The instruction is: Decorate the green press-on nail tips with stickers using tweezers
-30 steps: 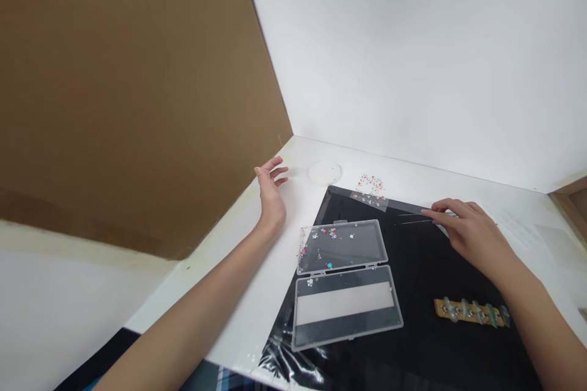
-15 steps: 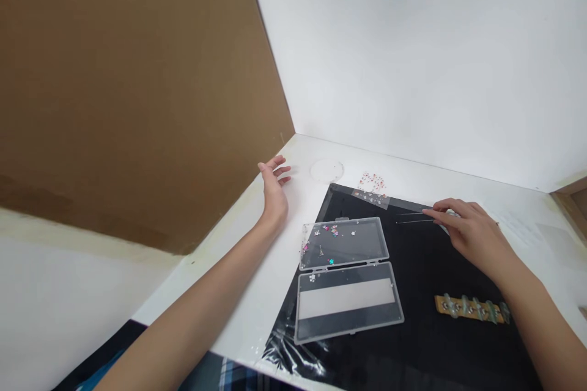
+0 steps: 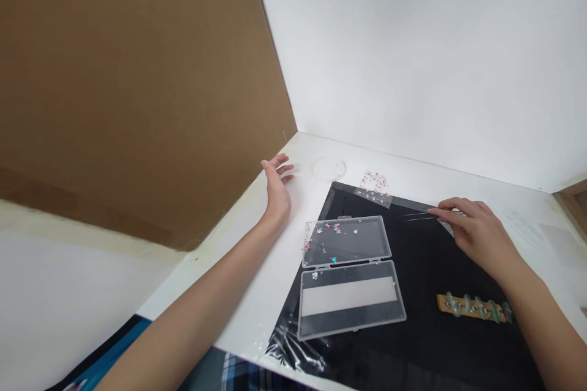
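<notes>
I read the right hand [image 3: 479, 238] in a narrow grip on slim tweezers [image 3: 417, 217], tips aimed toward 9 o'clock above the black mat [image 3: 426, 324]. The left hand [image 3: 277, 186] lies wide open on the white counter [image 3: 257, 299], at 10 o'clock from the open clear plastic box [image 3: 347, 275], whose upper half holds small glitter pieces [image 3: 336, 230].

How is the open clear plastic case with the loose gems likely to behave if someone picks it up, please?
The clear plastic case looks thin-walled, so probably light and slightly flexible. Its open halves join along one edge, so it would likely fold there when lifted. The loose gems in the far half would probably slide or spill if tilted.
</notes>
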A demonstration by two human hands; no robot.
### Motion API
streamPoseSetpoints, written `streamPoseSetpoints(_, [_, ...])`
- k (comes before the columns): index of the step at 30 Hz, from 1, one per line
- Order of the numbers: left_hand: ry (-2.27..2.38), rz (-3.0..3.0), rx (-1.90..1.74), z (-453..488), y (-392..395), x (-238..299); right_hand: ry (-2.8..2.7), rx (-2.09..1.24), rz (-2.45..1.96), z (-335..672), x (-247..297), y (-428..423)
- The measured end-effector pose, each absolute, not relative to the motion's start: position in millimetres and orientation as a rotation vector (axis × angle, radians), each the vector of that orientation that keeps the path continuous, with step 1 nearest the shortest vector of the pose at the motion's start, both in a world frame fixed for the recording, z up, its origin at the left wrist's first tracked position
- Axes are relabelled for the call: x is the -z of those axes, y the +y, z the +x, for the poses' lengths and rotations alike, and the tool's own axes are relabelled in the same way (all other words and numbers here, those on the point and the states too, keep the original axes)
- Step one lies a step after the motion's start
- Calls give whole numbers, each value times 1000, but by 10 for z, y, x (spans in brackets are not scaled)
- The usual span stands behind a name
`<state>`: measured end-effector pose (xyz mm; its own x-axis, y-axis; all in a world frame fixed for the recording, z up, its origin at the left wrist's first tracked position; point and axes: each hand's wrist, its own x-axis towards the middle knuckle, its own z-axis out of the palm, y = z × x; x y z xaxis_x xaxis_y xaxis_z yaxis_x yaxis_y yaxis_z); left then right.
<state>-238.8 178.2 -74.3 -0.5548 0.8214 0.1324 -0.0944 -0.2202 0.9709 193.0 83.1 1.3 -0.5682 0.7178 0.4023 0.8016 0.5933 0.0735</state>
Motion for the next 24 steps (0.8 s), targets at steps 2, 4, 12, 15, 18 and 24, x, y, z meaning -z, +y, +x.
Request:
streamPoseSetpoints(2, [1396, 893, -1836, -2393, 1782, 747, -2473, 378, -1237, 1919, -7, 830])
streamPoseSetpoints(4, [1396, 892, -1832, -2398, 1786, 752, -2464, 388, -1241, 1906, -5, 834])
streamPoseSetpoints(12, [1405, 892, -1834, -2402, 1811, 768, -2490, 383, -1218, 1896, 9, 840])
streamPoseSetpoints(15, [1408, 894, -1830, -2403, 1813, 774, -2476, 390, -1241, 1905, 19, 839])
streamPoseSetpoints(18, [1410, 896, -1821, -2404, 1808, 774, -2477, 382, -1270, 1910, 25, 843])
streamPoseSetpoints(24, [1411, 900, -1811, -2398, 1793, 773, -2507, 344, -1259, 1917, 17, 848])
